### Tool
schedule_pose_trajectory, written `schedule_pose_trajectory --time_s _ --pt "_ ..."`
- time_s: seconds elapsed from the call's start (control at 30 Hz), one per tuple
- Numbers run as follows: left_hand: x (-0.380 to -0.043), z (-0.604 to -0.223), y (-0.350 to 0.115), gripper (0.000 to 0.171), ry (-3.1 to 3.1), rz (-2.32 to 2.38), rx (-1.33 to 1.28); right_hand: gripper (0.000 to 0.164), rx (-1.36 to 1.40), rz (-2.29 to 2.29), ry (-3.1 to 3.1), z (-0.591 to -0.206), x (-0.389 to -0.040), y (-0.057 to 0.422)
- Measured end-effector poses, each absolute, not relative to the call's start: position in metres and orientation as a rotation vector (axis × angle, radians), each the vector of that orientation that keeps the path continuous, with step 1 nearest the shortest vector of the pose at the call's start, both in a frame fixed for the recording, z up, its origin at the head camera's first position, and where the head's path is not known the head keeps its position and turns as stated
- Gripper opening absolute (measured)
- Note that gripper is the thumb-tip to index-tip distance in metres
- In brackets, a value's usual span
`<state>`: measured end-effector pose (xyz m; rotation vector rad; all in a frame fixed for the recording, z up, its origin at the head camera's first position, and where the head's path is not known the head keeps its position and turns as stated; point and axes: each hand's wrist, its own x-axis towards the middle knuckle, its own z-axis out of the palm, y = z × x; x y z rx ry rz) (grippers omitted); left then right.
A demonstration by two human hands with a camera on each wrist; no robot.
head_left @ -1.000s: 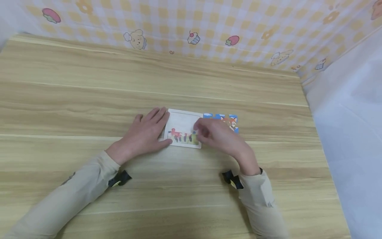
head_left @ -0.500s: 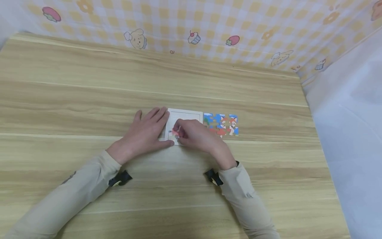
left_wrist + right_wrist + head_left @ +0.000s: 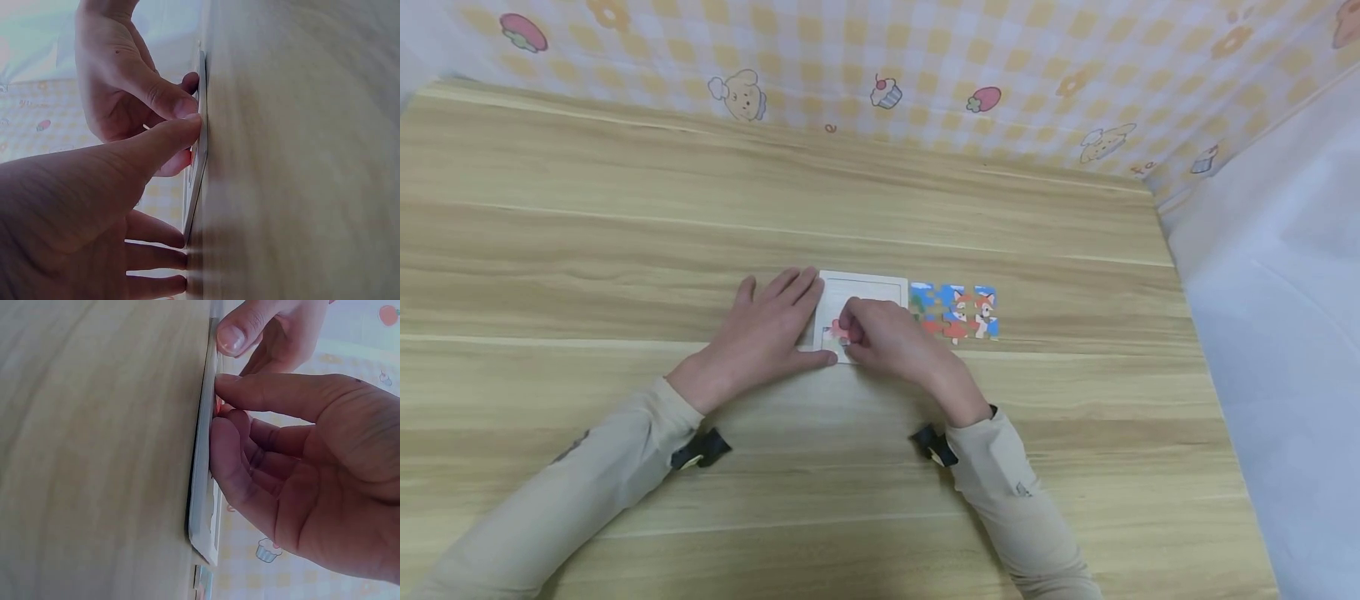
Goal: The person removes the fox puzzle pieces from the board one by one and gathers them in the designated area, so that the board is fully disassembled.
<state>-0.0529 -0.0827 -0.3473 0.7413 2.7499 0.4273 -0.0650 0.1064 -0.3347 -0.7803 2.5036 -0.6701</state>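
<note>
A shallow white puzzle tray (image 3: 861, 275) lies on the table, with jigsaw pieces along its near side. My left hand (image 3: 760, 329) rests at the tray's left edge, fingers stretched out and thumb on the near left corner. Over the near left part of the tray, my right hand (image 3: 891, 333) is bent down, thumb and fingertips pinching a red-orange puzzle piece (image 3: 219, 404) close to the tray surface. The fingers hide most of that piece. Beside them in the head view shows a red and white patch of puzzle (image 3: 835, 329).
Right of the tray, several loose puzzle pieces (image 3: 985, 304) with a fox and blue sky lie in rows on the wooden table (image 3: 820, 500). A yellow checked cloth (image 3: 820, 67) hangs along the back; a white sheet (image 3: 1285, 317) is at the right.
My right hand has moved left from the tray's right edge to its near left part, uncovering the loose pieces. Over the last half second it barely shifts. My left hand stays at the tray edge.
</note>
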Motion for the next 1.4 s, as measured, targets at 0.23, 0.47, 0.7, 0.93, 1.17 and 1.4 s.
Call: schedule_pose_trajectory --time_s 0.23,0.47,0.7,0.93,1.17,1.4 --pt "-0.0528 -0.3478 -0.0824 0.093 2.751 0.424 0.745 0.017 -0.782 -0.692 2.491 -0.3353 -0.0643 0.1074" --pt "-0.0523 -0.3471 -0.0833 0.092 2.746 0.432 0.756 0.017 -0.794 -0.707 2.508 -0.3356 -0.0628 0.1073" --pt "-0.0526 -0.3465 -0.0835 0.092 2.745 0.43 0.748 0.022 -0.771 -0.681 2.53 -0.3355 -0.0607 0.1062" --pt "-0.0526 -0.3472 -0.083 0.092 2.741 0.434 0.745 0.016 -0.783 -0.721 2.55 -0.3365 -0.0613 0.1066" --pt "-0.0531 -0.3473 -0.0823 0.092 2.745 0.425 0.744 0.011 -0.754 -0.726 2.575 -0.3378 -0.063 0.1058" --pt "-0.0525 -0.3466 -0.0828 0.092 2.747 0.427 0.752 0.007 -0.767 -0.75 2.592 -0.3376 -0.0628 0.1056"
